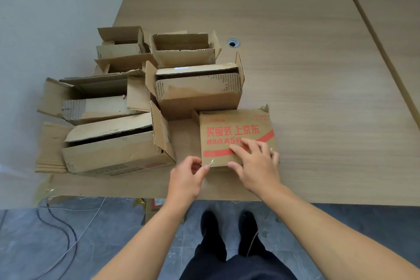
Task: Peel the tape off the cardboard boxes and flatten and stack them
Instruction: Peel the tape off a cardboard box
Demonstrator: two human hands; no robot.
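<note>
On the big light wooden table (295, 52), near the white wall (45, 7) and grey floor (91, 234), sits a brown cardboard box with red writing (227, 125). My right hand (255, 166) lies spread flat on the box, pressing down. My left hand (185, 176), just beside the box, pinches a thin strip of clear tape (211, 162) at its near edge. Open brown boxes (113, 145) crowd its left side.

Printed box (236, 134) lies right of open boxes (127, 102) on table (306, 75).
</note>
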